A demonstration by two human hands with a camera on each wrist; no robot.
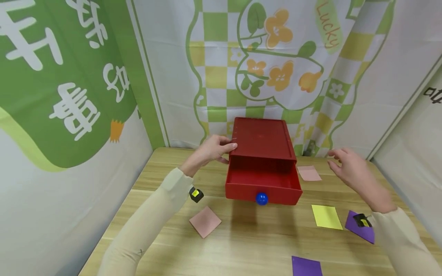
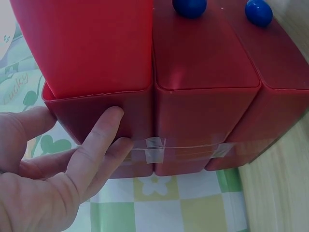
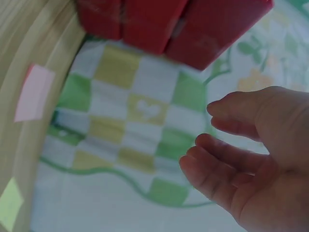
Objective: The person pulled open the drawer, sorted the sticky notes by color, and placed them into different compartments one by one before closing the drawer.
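Observation:
A red drawer cabinet [image 1: 260,138] stands on the table against the back curtain. Its top drawer [image 1: 246,191] is pulled out, with a round blue knob [image 1: 261,198] on the front, and its visible inside is bare. Two lower drawers, one with a blue knob [image 2: 259,12], are pushed in, as the left wrist view shows. My left hand [image 1: 215,149] touches the cabinet's upper left edge, thumb over the top and fairly straight fingers [image 2: 96,145] along the side. To the right of the cabinet, my right hand [image 1: 355,174] is in the air, fingers loosely bent around nothing.
Sticky notes lie about the table: pink [image 1: 205,222] at left, another pink [image 1: 309,173] beside the cabinet, yellow [image 1: 327,217] and purple [image 1: 359,227] at right, one more purple [image 1: 306,266] in front. A printed curtain [image 1: 172,76] encloses the back and sides.

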